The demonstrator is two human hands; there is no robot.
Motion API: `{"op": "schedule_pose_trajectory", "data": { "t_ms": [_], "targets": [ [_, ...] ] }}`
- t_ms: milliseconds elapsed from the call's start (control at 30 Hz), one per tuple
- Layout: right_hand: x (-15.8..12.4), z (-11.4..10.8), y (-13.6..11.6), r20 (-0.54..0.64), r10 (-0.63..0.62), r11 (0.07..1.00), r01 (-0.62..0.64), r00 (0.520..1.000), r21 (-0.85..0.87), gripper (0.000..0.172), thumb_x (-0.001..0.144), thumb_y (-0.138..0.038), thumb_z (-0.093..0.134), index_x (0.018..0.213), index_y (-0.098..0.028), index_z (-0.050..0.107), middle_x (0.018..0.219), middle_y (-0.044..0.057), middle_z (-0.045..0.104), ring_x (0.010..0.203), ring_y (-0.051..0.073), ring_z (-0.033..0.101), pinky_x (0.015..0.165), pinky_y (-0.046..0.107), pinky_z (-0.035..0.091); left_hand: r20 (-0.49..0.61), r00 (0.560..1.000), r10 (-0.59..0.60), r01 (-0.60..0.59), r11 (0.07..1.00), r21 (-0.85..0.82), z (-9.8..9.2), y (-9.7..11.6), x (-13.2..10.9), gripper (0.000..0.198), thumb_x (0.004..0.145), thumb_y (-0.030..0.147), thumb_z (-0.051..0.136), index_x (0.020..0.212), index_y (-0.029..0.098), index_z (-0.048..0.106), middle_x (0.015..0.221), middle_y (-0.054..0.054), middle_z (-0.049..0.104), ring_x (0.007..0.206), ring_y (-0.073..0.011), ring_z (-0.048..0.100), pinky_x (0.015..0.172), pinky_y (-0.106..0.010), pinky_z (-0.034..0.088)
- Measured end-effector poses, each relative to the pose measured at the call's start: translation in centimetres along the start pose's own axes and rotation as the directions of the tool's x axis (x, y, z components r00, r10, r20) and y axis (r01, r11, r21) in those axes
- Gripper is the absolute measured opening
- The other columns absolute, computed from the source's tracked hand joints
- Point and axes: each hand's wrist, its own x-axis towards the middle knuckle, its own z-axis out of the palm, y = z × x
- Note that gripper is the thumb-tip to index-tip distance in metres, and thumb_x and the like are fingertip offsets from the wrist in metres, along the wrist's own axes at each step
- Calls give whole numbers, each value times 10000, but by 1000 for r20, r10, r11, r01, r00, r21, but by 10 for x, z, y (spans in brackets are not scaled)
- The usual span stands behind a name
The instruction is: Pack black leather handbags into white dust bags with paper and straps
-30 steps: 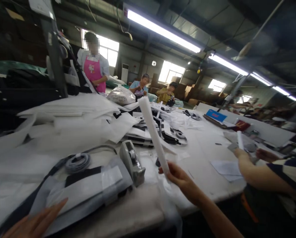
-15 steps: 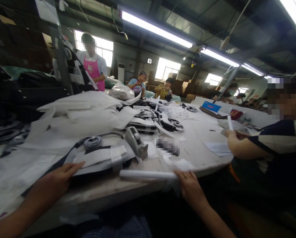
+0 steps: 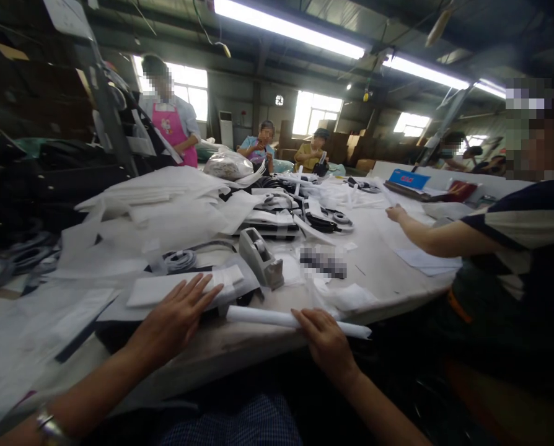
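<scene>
The right hand (image 3: 326, 341) is closing its fingers over a white roll (image 3: 261, 316), which is looking like a long thin tube; one end is reaching out to the left of the hand and the other end to the right. This roll is lying almost level along the near edge of the table (image 3: 377, 251). The left hand (image 3: 173, 317) is keeping its fingers straight and only a little apart; it is gripping nothing, and its fingers are lying flat over a wrapped bundle (image 3: 149, 291) with a white strip on top. On the left wrist a metal band (image 3: 51, 426) is shining.

Just behind the bundle, a grey coil (image 3: 180, 260) is lying, and to the right of it a grey tape dispenser (image 3: 261, 259) is standing. Farther back, white sheets (image 3: 151, 214) are forming a wide pile, and black-and-white packed items (image 3: 272, 224) are lying beside it. At the right, a co-worker (image 3: 528, 235) is stretching one arm over the table. A blue box (image 3: 408, 179) is standing beyond this arm. At the far left, a person in a pink apron (image 3: 175, 131) is standing, and two other people (image 3: 312, 155) are working with their hands raised.
</scene>
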Motion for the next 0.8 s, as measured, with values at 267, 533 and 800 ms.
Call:
{"op": "schedule_pose_trajectory", "data": {
  "t_ms": [267, 533, 800],
  "targets": [
    [18, -12, 22, -37, 44, 981, -50, 998, -187, 322, 1021, -185, 472, 1282, -224, 657, 1127, 100, 724, 1001, 247, 681, 874, 389, 543, 79, 993, -88, 99, 983, -153, 14, -10, 19, 491, 899, 140, 457, 1378, 164, 562, 1398, -140, 622, 1267, -308, 607, 1085, -493, 467],
    [51, -14, 18, -59, -40, 973, 26, 997, -230, 330, 994, -106, 521, 1286, -186, 650, 1170, 110, 708, 1030, 254, 648, 899, 395, 462, 124, 974, -192, 216, 951, -221, 1, -11, 20, 466, 926, 222, 473, 1382, 246, 570, 1399, -69, 632, 1233, -294, 635, 1061, -427, 498],
    [63, -7, -4, 125, -109, 987, 121, 986, -102, 500, 924, -68, 535, 1415, -165, 533, 1246, 110, 675, 1053, 255, 623, 886, 374, 453, 162, 954, -254, 289, 923, -254, 1, -10, 21, 489, 914, 290, 518, 1400, 268, 568, 1411, -50, 623, 1275, -322, 598, 1042, -440, 497]
  ]
}}
